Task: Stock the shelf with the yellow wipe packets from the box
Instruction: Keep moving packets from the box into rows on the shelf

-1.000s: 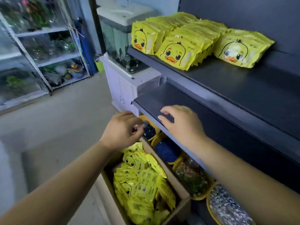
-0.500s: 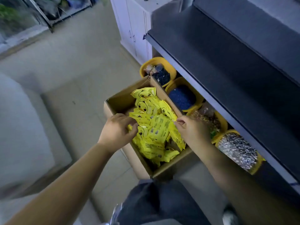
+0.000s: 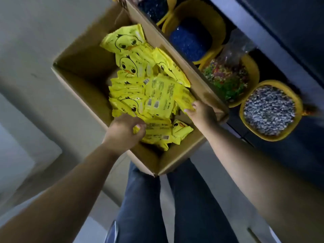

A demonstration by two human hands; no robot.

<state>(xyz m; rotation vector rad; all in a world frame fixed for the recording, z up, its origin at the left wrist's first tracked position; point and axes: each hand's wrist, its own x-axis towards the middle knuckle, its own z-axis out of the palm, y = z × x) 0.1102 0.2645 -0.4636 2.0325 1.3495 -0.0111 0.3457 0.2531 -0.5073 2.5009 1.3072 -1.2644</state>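
Cardboard box on floor, yellow wipe packets piled inside.
Head view: left hand curled, gripping packets at pile's near edge; right hand pinching a packet by the box's right wall.

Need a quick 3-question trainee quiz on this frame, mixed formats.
1. True or false: both hands are inside the cardboard box.
2. Which tub lies nearest the right hand? A) blue beads tub B) grey pebbles tub C) multicoloured mix tub
3. Fill in: the left hand grips yellow ____.

Key: 1 true; 2 C; 3 wipe packets
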